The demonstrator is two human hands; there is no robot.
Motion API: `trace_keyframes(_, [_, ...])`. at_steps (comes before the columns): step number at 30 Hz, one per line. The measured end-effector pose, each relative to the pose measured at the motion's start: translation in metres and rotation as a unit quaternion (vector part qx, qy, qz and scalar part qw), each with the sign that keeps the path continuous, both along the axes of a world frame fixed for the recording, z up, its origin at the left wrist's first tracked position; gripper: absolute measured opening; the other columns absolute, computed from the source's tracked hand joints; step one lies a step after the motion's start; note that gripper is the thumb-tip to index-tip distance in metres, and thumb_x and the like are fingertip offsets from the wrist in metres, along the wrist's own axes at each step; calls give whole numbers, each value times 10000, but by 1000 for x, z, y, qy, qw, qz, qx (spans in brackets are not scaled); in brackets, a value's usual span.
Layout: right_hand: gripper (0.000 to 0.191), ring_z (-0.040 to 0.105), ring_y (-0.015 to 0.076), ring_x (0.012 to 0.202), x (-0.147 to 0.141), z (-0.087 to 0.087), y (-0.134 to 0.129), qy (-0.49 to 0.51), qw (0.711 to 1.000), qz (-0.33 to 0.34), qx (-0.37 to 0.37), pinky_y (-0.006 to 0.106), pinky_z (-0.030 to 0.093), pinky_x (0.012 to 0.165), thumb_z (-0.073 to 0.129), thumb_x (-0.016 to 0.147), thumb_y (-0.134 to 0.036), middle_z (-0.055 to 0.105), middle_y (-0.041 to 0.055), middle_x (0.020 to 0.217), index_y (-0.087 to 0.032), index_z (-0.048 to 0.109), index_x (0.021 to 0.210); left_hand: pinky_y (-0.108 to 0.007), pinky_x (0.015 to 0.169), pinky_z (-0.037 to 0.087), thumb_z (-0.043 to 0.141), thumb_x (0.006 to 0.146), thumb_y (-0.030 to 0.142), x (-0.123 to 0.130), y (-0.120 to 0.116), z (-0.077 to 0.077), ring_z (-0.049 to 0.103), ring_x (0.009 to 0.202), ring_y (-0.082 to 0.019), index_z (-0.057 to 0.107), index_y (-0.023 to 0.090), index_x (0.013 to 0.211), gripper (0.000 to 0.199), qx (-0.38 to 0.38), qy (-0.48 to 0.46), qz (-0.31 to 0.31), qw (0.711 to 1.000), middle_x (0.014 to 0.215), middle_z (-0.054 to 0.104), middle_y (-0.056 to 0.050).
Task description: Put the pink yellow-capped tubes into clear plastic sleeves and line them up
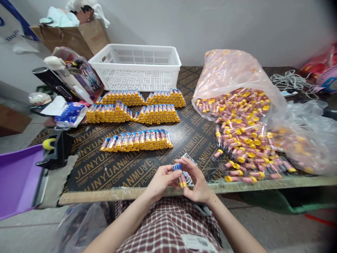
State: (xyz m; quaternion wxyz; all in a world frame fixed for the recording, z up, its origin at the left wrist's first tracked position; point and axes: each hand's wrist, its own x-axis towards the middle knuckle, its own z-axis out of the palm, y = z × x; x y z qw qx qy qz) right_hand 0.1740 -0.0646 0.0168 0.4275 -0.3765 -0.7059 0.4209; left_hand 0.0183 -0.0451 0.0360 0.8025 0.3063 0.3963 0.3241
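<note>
My left hand (162,181) and my right hand (197,179) meet above the front edge of a black printed plywood board (123,170). Between them, both hands pinch a small tube (179,175) with a blue top and yellow base. Just beyond my right fingers lie clear flat packets (190,159). Labelled tubes with yellow ends stand stacked in neat rows (137,140) farther back. To the right, a torn pink-tinted plastic bag (234,75) spills many loose tubes with yellow caps (240,140) across the board.
A white slotted plastic crate (134,66) stands at the board's back edge. Left of the board are a black stand with a yellow roll (56,149), a purple plastic sheet (19,179) and assorted packages (71,84). A white cable coil (292,82) lies at the back right.
</note>
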Motion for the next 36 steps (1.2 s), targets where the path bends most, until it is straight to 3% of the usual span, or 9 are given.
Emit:
trace_keyframes(4, [857, 452, 250, 1219, 3, 4, 6, -39, 999, 7, -11, 443, 391, 1021, 563, 678, -136, 369, 100, 1397, -266, 142, 1412, -215, 500, 444, 726, 626, 429, -7, 6, -1, 576, 524, -119, 656, 123, 782, 351, 8, 30, 22, 999, 667, 656, -41])
trace_keyframes(7, [798, 436, 275, 1224, 37, -4, 24, -170, 983, -71, 16, 478, 376, 1017, 602, 725, -256, 338, 98, 1413, -261, 194, 1411, -205, 480, 407, 715, 618, 450, -38, 29, 2, 549, 498, -113, 642, 131, 698, 337, 90, 145, 94, 981, 612, 636, -25])
trace_keyframes(10, [573, 444, 337, 1194, 100, -36, 51, -321, 922, -186, 111, 534, 375, 964, 530, 737, -300, 438, 124, 1315, -231, 431, 1298, -210, 499, 384, 681, 641, 473, -97, 60, 14, 539, 520, -121, 649, 145, 707, 336, 207, 324, 198, 902, 595, 624, -13])
trace_keyframes(15, [284, 585, 304, 879, 189, -93, 75, -466, 823, -241, 219, 461, 398, 634, 457, 710, -289, 612, 187, 999, -295, 637, 929, -236, 566, 357, 602, 697, 533, -183, 95, 26, 571, 626, -166, 682, 178, 760, 369, 232, 666, 230, 670, 668, 656, -45])
trace_keyframes(22, [278, 584, 277, 770, 189, -90, 73, -503, 794, -215, 263, 432, 336, 587, 367, 810, -361, 672, 153, 882, -281, 622, 886, -260, 575, 332, 538, 706, 622, -193, 107, 6, 613, 743, -248, 700, 194, 819, 471, 191, 767, 131, 598, 778, 692, -119])
trace_keyframes(26, [299, 593, 282, 808, 172, -67, 64, -479, 815, -254, 206, 433, 388, 672, 403, 821, -421, 677, 129, 857, -235, 628, 887, -266, 582, 321, 459, 784, 594, -189, 101, 10, 589, 687, -228, 698, 165, 783, 491, 227, 765, 170, 578, 710, 672, -120])
trace_keyframes(30, [304, 611, 227, 826, 140, -41, 46, -325, 883, -320, 114, 393, 456, 783, 531, 793, -400, 670, 84, 907, -191, 614, 997, -247, 658, 354, 390, 875, 469, -156, 82, 16, 553, 692, -164, 655, 129, 823, 434, 323, 702, 274, 573, 759, 644, -80])
trace_keyframes(33, [439, 620, 176, 741, 109, -27, 39, -171, 920, -351, -16, 343, 495, 741, 576, 791, -394, 658, 51, 871, -189, 529, 1176, -236, 628, 368, 463, 850, 431, -97, 61, -1, 522, 625, -141, 631, 151, 702, 358, 392, 576, 252, 672, 664, 603, -44])
trace_keyframes(36, [470, 615, 173, 794, 83, -21, 37, -80, 943, -314, -73, 341, 498, 768, 561, 810, -396, 645, 55, 937, -201, 490, 1231, -243, 627, 381, 581, 780, 407, -30, 40, -31, 551, 658, -151, 669, 190, 751, 236, 409, 478, 40, 777, 739, 640, -42])
